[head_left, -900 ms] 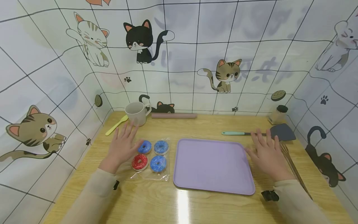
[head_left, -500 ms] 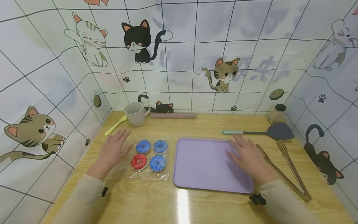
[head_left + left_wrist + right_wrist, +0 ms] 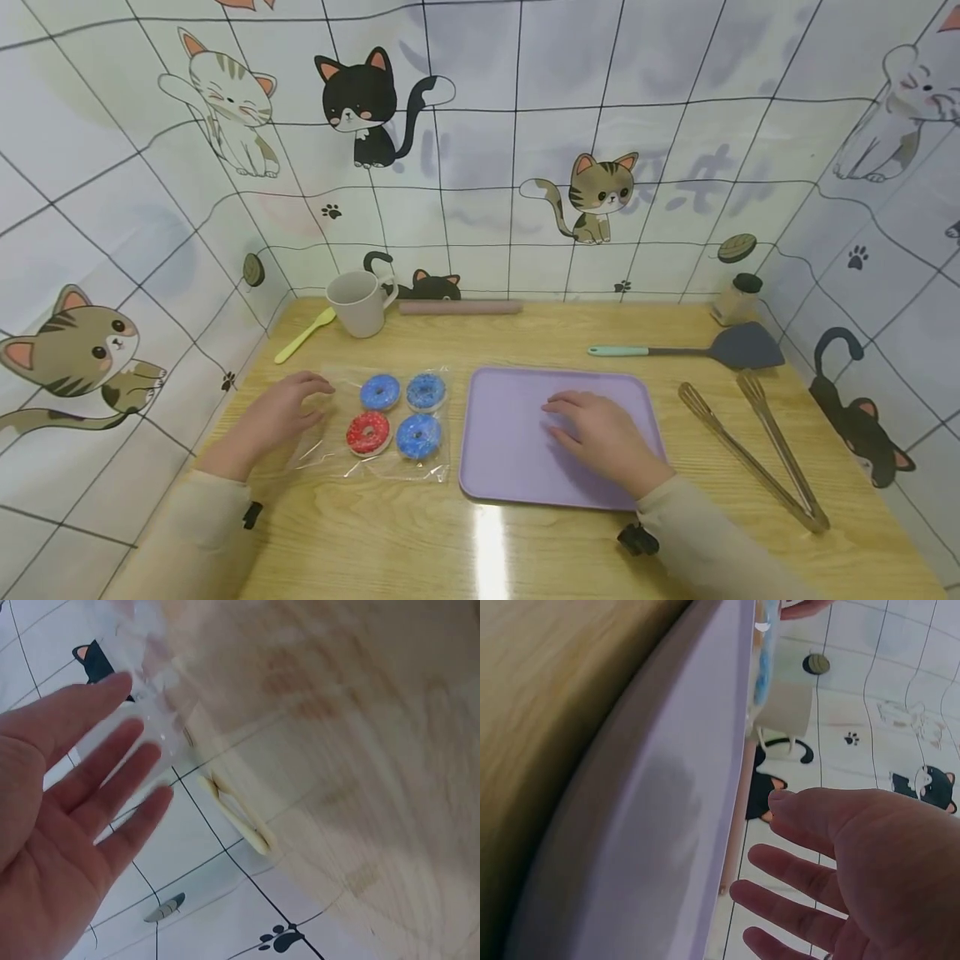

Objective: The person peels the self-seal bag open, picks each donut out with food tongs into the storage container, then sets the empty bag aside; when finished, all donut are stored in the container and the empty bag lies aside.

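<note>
My left hand [image 3: 273,421] hovers at the left edge of a clear plastic bag [image 3: 330,450], its fingers loosely bent and holding nothing. Inside the bag lie several small donuts, a red one [image 3: 367,434] and blue ones, such as the blue donut [image 3: 418,436] nearest the tray. Over the right half of a lilac tray [image 3: 498,433] is my right hand [image 3: 607,437], with relaxed fingers pointing left and nothing in them. In the right wrist view, space shows between the right fingers [image 3: 787,907] and the tray surface. The left wrist view shows the left fingers [image 3: 120,780] spread apart.
A grey mug [image 3: 358,305], a yellow spoon-like utensil [image 3: 303,337] and a mauve rolling pin-like rod [image 3: 460,307] are at the back. To the right lie a spatula [image 3: 742,346], metal tongs [image 3: 780,446] and a dark-lidded jar [image 3: 737,300]. Cat-print sheeting [image 3: 480,150] encloses the table.
My right hand has moved left from beside the spatula and tongs to over the tray. My left hand has drawn back and left, off the donuts. The objects stay in place.
</note>
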